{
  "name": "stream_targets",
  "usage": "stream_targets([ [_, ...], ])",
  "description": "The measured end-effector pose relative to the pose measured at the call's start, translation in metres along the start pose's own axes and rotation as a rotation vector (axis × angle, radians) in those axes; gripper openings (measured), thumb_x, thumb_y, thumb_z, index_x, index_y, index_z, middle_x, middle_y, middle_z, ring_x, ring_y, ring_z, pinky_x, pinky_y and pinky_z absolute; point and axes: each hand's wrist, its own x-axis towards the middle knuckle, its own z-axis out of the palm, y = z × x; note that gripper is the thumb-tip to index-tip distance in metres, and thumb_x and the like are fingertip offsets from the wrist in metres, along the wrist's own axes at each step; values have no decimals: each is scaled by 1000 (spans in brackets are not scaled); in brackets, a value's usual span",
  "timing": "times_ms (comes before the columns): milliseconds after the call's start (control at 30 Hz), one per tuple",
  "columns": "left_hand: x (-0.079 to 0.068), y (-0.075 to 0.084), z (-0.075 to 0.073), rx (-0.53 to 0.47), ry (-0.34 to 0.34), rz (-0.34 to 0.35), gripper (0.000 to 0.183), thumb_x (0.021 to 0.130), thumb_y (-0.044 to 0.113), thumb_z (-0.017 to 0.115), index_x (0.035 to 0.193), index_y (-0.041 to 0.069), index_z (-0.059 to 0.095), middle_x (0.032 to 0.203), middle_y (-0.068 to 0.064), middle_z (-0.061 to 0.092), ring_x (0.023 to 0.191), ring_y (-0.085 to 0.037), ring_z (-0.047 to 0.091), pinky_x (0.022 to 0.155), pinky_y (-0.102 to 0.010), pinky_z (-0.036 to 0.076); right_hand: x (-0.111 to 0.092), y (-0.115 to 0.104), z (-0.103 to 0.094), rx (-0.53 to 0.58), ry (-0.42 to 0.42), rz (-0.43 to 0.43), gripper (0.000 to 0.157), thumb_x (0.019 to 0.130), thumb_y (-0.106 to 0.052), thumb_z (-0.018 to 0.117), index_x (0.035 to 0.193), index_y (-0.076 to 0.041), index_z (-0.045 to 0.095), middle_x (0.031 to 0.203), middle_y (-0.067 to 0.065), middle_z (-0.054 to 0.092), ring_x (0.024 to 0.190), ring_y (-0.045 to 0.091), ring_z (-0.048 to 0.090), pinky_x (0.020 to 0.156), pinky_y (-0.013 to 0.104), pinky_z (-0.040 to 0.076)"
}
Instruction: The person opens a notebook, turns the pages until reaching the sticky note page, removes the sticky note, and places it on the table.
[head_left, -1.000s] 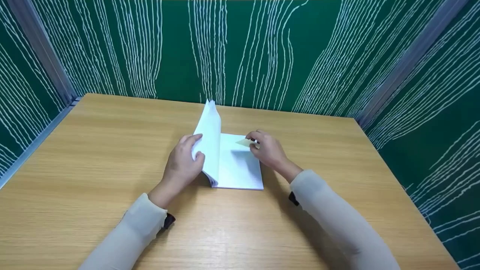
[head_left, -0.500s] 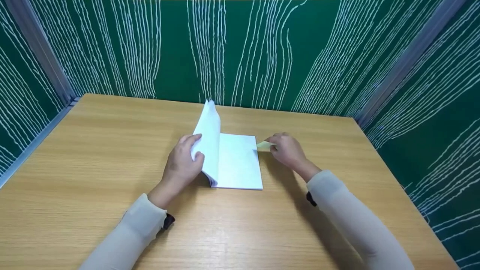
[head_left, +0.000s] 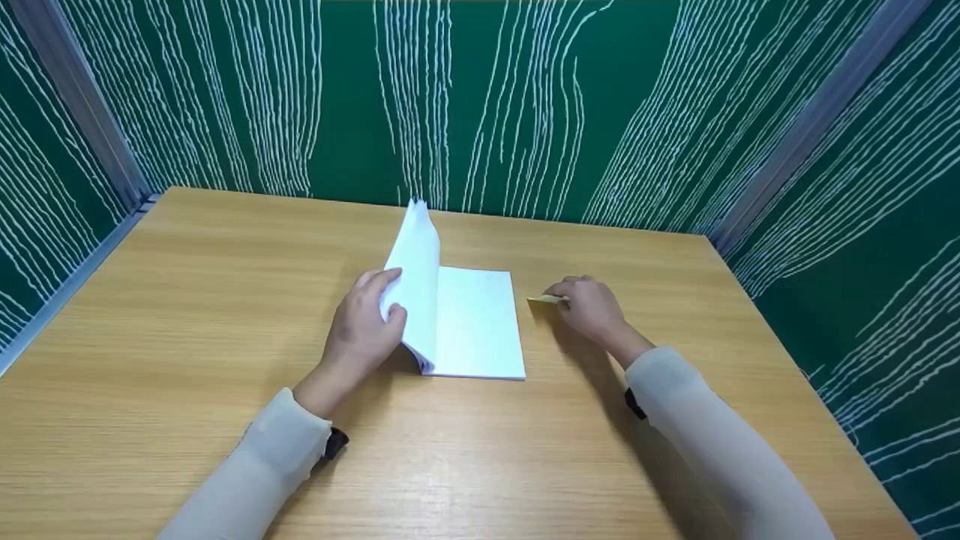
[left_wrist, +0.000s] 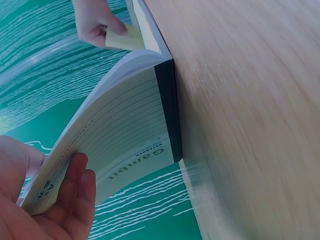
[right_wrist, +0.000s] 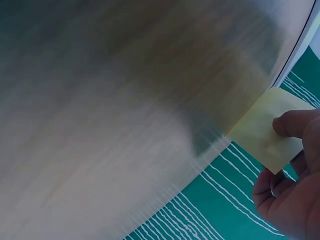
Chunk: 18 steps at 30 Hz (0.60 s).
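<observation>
A notebook (head_left: 480,322) lies spread on the table, its right-hand page blank and white. My left hand (head_left: 364,315) grips the raised front cover and pages (head_left: 416,277), thumb on the inner side and fingers behind. The left wrist view shows the lined cover (left_wrist: 125,125) printed "Gambit" and "NOTEBOOK", with a dark spine (left_wrist: 169,110). To the right of the notebook, my right hand (head_left: 592,307) pinches a small pale yellow paper slip (right_wrist: 270,130) like a sticky note between thumb and fingers. That slip is held apart from the page, seen nearly edge-on in the head view.
The wooden table (head_left: 187,300) reaches back to a green wall (head_left: 345,97) covered in white wavy lines. Metal posts (head_left: 817,120) stand at the corners. Dark bands sit at both sleeve cuffs.
My right hand has moved right, off the page and past the notebook's edge, carrying the yellow slip, which has tilted flatter. The left hand keeps its hold on the raised pages.
</observation>
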Motion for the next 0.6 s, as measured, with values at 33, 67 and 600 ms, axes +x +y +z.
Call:
stream_targets([
  [33, 0, 0, 0, -1, 0, -1, 45, 87, 8, 56, 131, 1, 56, 133, -15, 56, 120, -29, 57, 107, -43, 44, -1, 0, 0, -2, -13, 3, 29, 83, 2, 59, 104, -9, 75, 104, 11, 73, 97, 31, 65, 88, 48, 53],
  [67, 0, 0, 0, -1, -1, -4, 45, 87, 9, 56, 131, 1, 56, 133, -15, 56, 120, -28, 57, 107, -43, 43, -1, 1, 1, -7, -28, 4, 30, 83, 3, 58, 105, -9, 75, 105, 11, 72, 97, 31, 65, 88, 48, 53],
  [600, 0, -1, -1, -5, -14, -10, 46, 88, 10, 57, 133, 2, 54, 135, -15, 54, 123, -29, 55, 108, -44, 42, -4, -5, -4, 36, -281, 57, 36, 85, -36, 60, 116, -19, 69, 116, 8, 63, 102, 29, 54, 91, 49, 47],
])
